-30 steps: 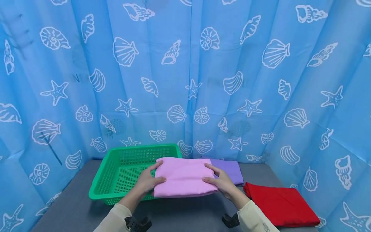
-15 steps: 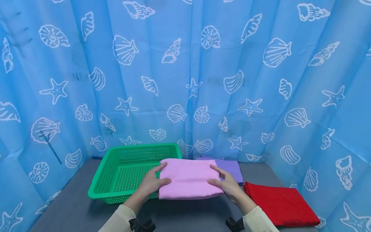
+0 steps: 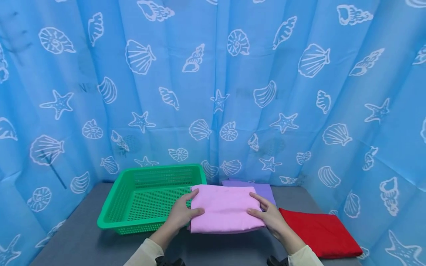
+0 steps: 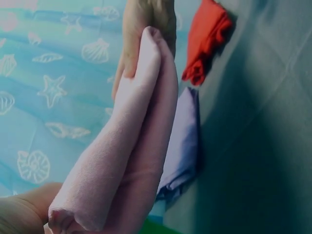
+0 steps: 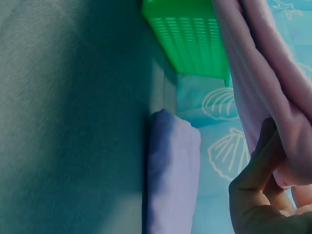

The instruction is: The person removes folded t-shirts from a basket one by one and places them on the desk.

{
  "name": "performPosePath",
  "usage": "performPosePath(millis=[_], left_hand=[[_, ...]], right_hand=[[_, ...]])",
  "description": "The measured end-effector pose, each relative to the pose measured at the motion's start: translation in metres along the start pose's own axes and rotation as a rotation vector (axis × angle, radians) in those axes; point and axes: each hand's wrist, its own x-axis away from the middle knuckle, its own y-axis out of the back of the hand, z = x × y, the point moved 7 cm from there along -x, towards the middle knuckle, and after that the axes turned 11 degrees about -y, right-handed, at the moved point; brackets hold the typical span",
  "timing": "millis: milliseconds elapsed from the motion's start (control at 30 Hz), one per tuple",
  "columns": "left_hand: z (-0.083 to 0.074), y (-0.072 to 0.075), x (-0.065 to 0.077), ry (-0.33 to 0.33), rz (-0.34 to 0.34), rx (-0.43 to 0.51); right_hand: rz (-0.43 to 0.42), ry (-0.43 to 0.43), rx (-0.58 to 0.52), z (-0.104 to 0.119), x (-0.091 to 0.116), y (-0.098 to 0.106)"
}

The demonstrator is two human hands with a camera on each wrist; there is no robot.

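Note:
A folded pink cloth [image 3: 226, 210] hangs above the table, held level between both hands. My left hand [image 3: 181, 213] grips its left edge, thumb on top and the other fingers partly hidden. At the right edge my right hand [image 3: 269, 216] pinches it the same way; in the right wrist view fingers [image 5: 258, 170] curl beneath the cloth. The wrist views show the folded layers of the pink cloth [image 4: 117, 146] from its side. Behind it lies a folded purple cloth [image 3: 264, 192], partly covered from the head view. To the right rests a folded red cloth [image 3: 321, 232].
A green plastic basket [image 3: 121, 224] with a slotted wall and perforated bottom stands at the left on the grey table [image 3: 80, 236]. Its right end is close to my left hand. A blue curtain [image 3: 173, 92] with white shell prints surrounds the back and sides.
Both hands have carried the pink cloth to the right and slightly toward me, away from over the basket's right edge. Basket, purple cloth and red cloth stay put; the head view shifted slightly.

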Motion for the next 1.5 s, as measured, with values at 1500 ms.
performPosePath(millis=[1500], left_hand=[[-0.006, -0.112, 0.011, -0.228, 0.008, -0.02]], right_hand=[[-0.31, -0.057, 0.372, -0.061, 0.023, 0.094]])
